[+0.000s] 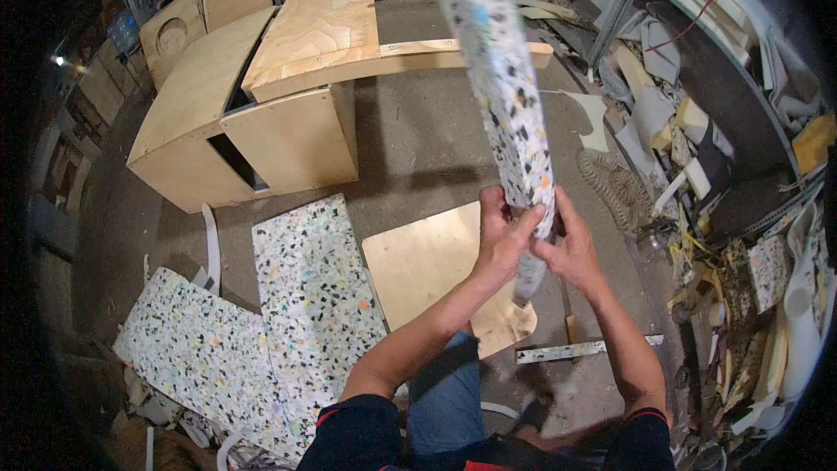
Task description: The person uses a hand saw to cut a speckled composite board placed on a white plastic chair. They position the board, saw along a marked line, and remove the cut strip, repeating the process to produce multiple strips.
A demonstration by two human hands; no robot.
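Observation:
A long, thick strip of speckled foam (pixel 506 87) in white, black and coloured flecks stands nearly upright before me, its top leaning away and slightly left. My left hand (pixel 504 240) grips it from the left near its lower part, and my right hand (pixel 568 249) closes on it from the right at about the same height. The strip's lower end blurs just below my hands. Under it lies a pale plywood board (pixel 423 257) with rounded corners, partly covered by my left forearm. A tool with a wooden handle (pixel 571 328) rests on the floor below my right hand.
Two large speckled foam sheets (pixel 309 270) lie at the left. A narrow foam strip (pixel 610 346) is on the floor near my right forearm. Beyond stand plywood boxes (pixel 292 135) and a wooden frame (pixel 418 59). Foam scraps (pixel 689 131) crowd the shelving at the right.

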